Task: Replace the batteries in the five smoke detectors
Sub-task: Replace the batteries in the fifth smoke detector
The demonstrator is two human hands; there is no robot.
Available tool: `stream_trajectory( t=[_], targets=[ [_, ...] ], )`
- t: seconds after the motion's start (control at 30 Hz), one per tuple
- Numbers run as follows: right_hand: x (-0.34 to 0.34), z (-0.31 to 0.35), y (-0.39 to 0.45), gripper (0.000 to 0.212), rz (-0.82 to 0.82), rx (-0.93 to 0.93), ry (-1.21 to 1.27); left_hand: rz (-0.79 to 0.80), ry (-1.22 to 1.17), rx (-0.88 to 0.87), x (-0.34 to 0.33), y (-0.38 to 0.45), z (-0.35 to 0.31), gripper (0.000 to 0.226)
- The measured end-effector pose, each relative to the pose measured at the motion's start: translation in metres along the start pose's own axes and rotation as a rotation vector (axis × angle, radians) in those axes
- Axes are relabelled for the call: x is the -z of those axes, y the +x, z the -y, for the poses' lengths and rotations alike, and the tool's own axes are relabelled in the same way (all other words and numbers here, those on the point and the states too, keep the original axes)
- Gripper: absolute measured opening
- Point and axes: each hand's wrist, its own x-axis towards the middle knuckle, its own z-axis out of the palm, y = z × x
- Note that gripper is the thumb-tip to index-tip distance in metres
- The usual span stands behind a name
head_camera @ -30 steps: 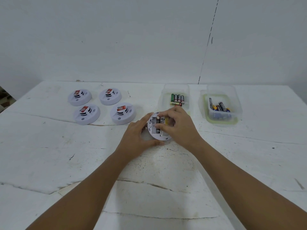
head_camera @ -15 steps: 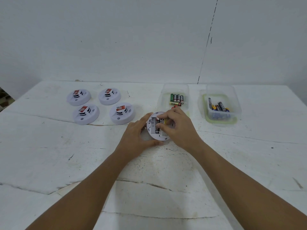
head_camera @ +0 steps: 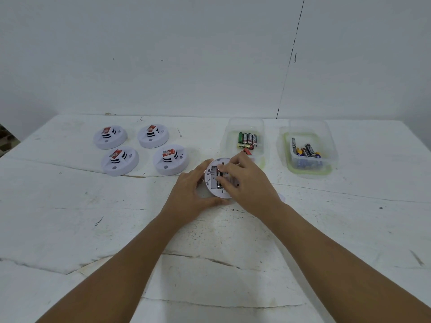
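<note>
1. On the white table point(head_camera: 70, 206) a smoke detector point(head_camera: 215, 183) lies upside down near the middle, its battery bay open to view, with at least one battery point(head_camera: 218, 177) seated in it.
2. The left hand point(head_camera: 191, 194) cups the detector's left edge: the forefinger curls round the far rim and the thumb lies along the near rim, so the hand grips the housing.
3. The right hand point(head_camera: 245, 183) lies over the right half of the detector, its fingertips bent down onto the battery in the bay (whether they pinch it or only press it, I cannot tell).
4. Four more smoke detectors sit face up in a square to the left, well apart from the hands: far left point(head_camera: 110, 137), far right point(head_camera: 153, 135), near left point(head_camera: 120, 160) and near right point(head_camera: 171, 159). Each carries a red-and-grey sticker on its raised centre.
5. Just beyond the right hand stands a clear plastic tub point(head_camera: 227, 136) with a short row of AA batteries point(head_camera: 247, 138) inside.
6. Further right, a second clear tub with a green-tinted rim point(head_camera: 326, 169) holds a loose heap of batteries point(head_camera: 305, 150).
7. Behind the table rises a plain white wall point(head_camera: 163, 54).
</note>
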Motion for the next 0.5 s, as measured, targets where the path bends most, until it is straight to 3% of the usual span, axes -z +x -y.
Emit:
stream_trajectory(
  t=[0.5],
  targets=[
    [0.0015, 0.0053, -0.0033, 0.037, 0.052, 0.095, -0.132, -0.011, 0.028, -0.011, 0.0007, -0.0036, -0.0074, 0.084]
  ],
)
